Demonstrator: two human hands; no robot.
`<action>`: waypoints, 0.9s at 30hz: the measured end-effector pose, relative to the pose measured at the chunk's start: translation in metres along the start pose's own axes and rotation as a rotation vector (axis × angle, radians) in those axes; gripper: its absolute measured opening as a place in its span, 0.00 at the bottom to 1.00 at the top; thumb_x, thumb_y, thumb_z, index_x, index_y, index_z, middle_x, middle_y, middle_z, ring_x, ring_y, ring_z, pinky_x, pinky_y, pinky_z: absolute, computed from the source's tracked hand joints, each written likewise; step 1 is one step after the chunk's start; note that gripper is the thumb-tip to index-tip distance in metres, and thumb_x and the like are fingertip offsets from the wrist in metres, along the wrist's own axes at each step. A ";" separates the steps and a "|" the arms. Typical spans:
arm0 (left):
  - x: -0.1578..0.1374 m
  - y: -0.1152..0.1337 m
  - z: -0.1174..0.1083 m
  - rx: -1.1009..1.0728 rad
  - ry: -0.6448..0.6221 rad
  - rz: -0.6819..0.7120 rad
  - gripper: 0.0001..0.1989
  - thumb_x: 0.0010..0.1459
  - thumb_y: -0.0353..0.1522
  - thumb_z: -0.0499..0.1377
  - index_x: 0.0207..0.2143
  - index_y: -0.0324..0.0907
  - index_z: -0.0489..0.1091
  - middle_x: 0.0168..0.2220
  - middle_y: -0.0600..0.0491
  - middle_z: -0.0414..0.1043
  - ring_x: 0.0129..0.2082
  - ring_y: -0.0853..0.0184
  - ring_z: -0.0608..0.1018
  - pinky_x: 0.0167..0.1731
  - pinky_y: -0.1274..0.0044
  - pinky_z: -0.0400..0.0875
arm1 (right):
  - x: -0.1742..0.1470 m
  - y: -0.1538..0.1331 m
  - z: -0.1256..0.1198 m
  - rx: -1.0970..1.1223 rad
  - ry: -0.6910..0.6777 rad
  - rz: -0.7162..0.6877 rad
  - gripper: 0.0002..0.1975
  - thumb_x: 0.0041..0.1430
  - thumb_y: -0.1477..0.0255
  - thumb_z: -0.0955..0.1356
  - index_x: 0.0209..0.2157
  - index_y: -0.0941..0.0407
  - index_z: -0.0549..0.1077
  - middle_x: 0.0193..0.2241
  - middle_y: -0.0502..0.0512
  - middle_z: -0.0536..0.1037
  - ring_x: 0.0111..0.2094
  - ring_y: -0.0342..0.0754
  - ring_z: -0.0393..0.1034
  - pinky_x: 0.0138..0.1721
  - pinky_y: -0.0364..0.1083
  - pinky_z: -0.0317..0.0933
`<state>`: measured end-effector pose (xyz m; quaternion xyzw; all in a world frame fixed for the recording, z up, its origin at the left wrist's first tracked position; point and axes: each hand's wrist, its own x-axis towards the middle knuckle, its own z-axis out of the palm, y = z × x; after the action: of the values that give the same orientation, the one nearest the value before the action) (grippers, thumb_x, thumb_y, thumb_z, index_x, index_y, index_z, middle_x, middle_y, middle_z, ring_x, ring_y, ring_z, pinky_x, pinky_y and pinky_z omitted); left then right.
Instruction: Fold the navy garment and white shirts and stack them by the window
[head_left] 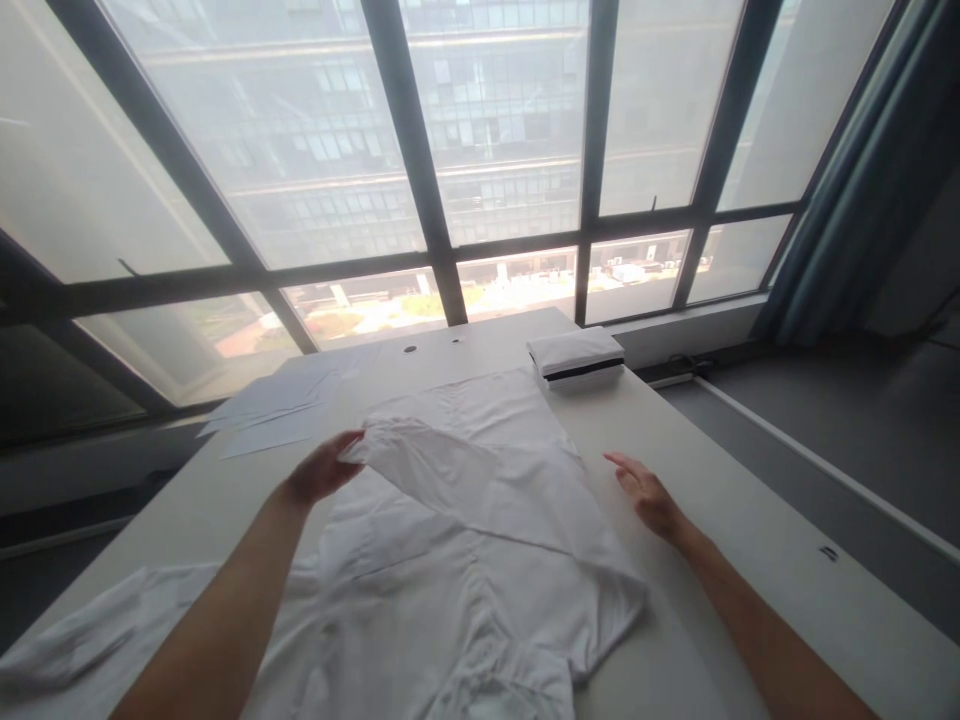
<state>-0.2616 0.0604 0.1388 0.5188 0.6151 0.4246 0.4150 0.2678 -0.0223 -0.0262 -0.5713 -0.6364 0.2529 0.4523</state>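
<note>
A white shirt (480, 560) lies spread on the white table, its collar end toward me and one sleeve stretched out at the lower left. The other sleeve (442, 460) is folded across the shirt's body toward the left. My left hand (324, 468) pinches the cuff end of this folded sleeve. To the right of the shirt, my right hand (646, 497) hovers just off the cloth with fingers extended and nothing in them.
A folded stack of white and black cloth (576, 358) sits at the table's far right. Loose paper sheets (277, 400) lie at the far left. Behind the white table (720, 560) stand large windows (510, 120). A small dark object (828, 553) lies near the right edge.
</note>
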 end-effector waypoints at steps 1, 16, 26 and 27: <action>0.003 -0.005 -0.003 0.009 -0.023 -0.050 0.14 0.44 0.40 0.69 0.31 0.43 0.75 0.34 0.50 0.78 0.41 0.55 0.80 0.37 0.70 0.80 | -0.001 0.000 0.004 -0.045 -0.009 -0.024 0.23 0.66 0.59 0.61 0.55 0.54 0.76 0.57 0.61 0.76 0.62 0.56 0.67 0.65 0.59 0.56; 0.031 -0.006 -0.009 0.244 -0.024 -0.084 0.29 0.37 0.46 0.74 0.39 0.38 0.79 0.31 0.50 0.78 0.29 0.65 0.74 0.24 0.80 0.70 | 0.040 -0.033 0.045 -0.104 0.005 -0.100 0.18 0.63 0.69 0.62 0.48 0.55 0.79 0.46 0.59 0.82 0.52 0.54 0.73 0.57 0.54 0.64; 0.062 0.071 -0.004 -0.034 -0.194 0.232 0.18 0.67 0.35 0.58 0.50 0.28 0.71 0.42 0.47 0.78 0.37 0.70 0.76 0.41 0.79 0.69 | 0.054 -0.018 0.057 -0.238 -0.011 -0.009 0.19 0.64 0.67 0.62 0.49 0.55 0.79 0.45 0.60 0.82 0.47 0.53 0.74 0.54 0.50 0.63; 0.068 0.076 -0.003 -0.020 -0.189 0.230 0.17 0.68 0.35 0.57 0.50 0.27 0.70 0.42 0.47 0.78 0.37 0.70 0.76 0.42 0.79 0.69 | 0.054 -0.018 0.058 -0.249 -0.009 -0.015 0.19 0.63 0.66 0.63 0.48 0.56 0.79 0.44 0.60 0.82 0.48 0.54 0.74 0.54 0.50 0.63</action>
<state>-0.2502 0.1348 0.2074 0.6194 0.5055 0.4248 0.4246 0.2120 0.0362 -0.0225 -0.6172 -0.6690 0.1712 0.3771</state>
